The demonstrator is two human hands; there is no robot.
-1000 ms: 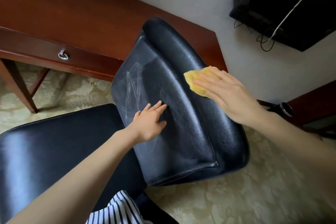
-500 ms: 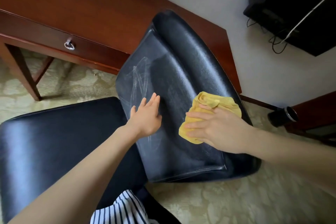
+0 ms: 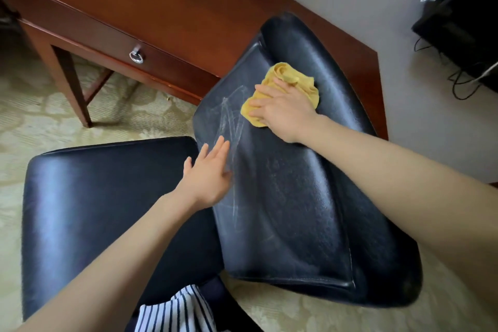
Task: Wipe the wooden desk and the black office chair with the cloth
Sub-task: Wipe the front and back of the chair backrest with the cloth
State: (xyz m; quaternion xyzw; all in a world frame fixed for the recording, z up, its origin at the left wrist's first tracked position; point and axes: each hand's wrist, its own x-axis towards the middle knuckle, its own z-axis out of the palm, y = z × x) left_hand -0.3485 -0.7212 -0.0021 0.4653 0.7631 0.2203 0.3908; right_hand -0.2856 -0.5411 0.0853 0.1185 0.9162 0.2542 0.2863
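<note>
The black office chair's backrest (image 3: 296, 197) fills the middle, its seat (image 3: 107, 197) at lower left. A yellow cloth (image 3: 283, 81) lies bunched on the upper part of the backrest. My right hand (image 3: 283, 110) presses flat on the cloth with fingers spread and pointing left. My left hand (image 3: 208, 172) rests open against the backrest's left edge, fingers straight. Pale wipe streaks (image 3: 229, 116) show between the two hands. The wooden desk (image 3: 161, 3) stands behind the chair, with a drawer and ring pull (image 3: 136, 56).
Patterned beige carpet (image 3: 121, 116) surrounds the chair. A desk leg (image 3: 70, 81) stands at left. A black device with cables (image 3: 463, 29) hangs on the grey wall at upper right. Striped fabric (image 3: 175, 312) shows at the bottom edge.
My right hand has slid the cloth from the backrest's lower right up and leftward to its upper part. My left hand has shifted slightly toward the backrest's left edge.
</note>
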